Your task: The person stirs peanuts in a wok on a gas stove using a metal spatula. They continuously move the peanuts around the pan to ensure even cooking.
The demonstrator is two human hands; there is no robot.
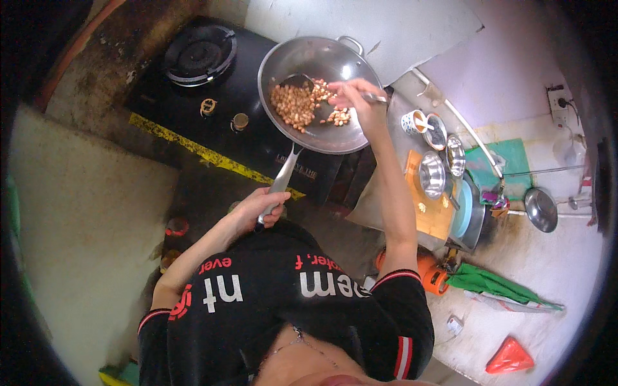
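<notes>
A large metal wok (347, 132) sits over the right side of the black stove (181, 116). Inside it lie many reddish-brown nuts that look like peanuts (293, 107), most of them heaped at the left, with some pale ones towards the middle. My left hand (265, 207) is closed around the wok's long metal handle (287, 173). Over the right part of the wok, my right hand (359, 99) grips a metal utensil (374, 97), whose end sticks out past the wrist side. A dark rounded utensil head (297, 82) rests among the nuts; its link to that handle is partly hidden.
A second burner (200, 55) lies at the stove's left. On the right counter are a wooden board (425, 219), metal bowls (432, 174), a patterned cup (413, 122) and a light-blue basin (463, 207). An orange gas cylinder (434, 277) stands below.
</notes>
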